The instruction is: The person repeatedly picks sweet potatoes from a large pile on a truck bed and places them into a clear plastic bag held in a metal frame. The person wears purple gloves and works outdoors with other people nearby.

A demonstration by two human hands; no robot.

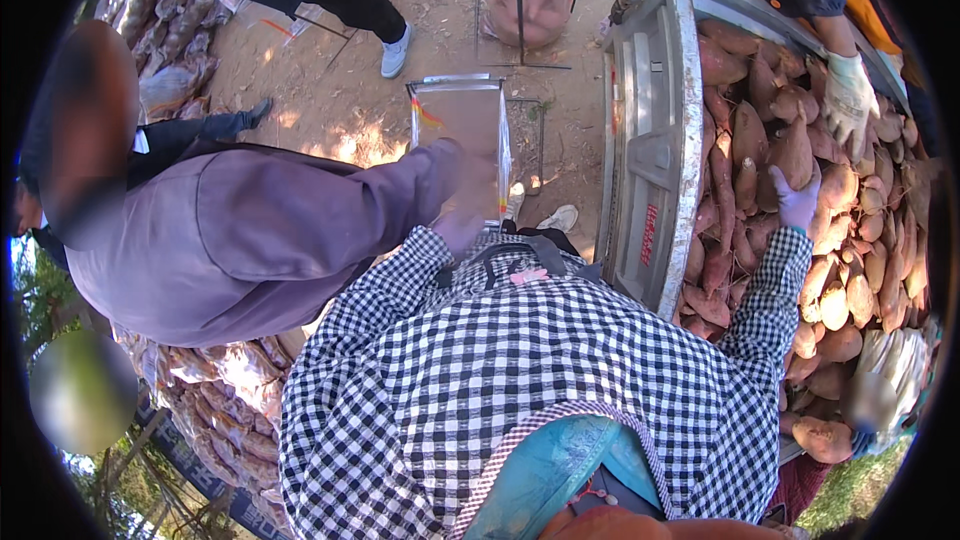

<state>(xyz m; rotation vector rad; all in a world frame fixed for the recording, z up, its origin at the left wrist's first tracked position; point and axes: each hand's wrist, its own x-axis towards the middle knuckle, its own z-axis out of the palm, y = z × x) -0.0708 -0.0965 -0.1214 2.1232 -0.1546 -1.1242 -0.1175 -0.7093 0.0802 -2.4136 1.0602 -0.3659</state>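
In a purple glove, my right hand (pixel 796 199) grips the lower end of a large sweet potato (pixel 792 150), its fingers spread around the sides. This lies over the heap of sweet potatoes (pixel 750 127) in a truck bed. On the other side, my left hand (pixel 459 231) is at the near edge of a clear plastic bag (pixel 457 109) hung on a wire frame stand (pixel 541 142). Blur and another person's purple sleeve (pixel 292 202) partly cover that hand, so its grip is unclear. The sleeve reaches across to the bag's opening.
The truck's metal side panel (pixel 652 135) stands between the bag stand and the heap. A co-worker's white-gloved hand (pixel 851 101) reaches over the heap. A second stand holds a bag of sweet potatoes (pixel 525 11). Filled bags (pixel 225 412) are stacked left; other people stand there.
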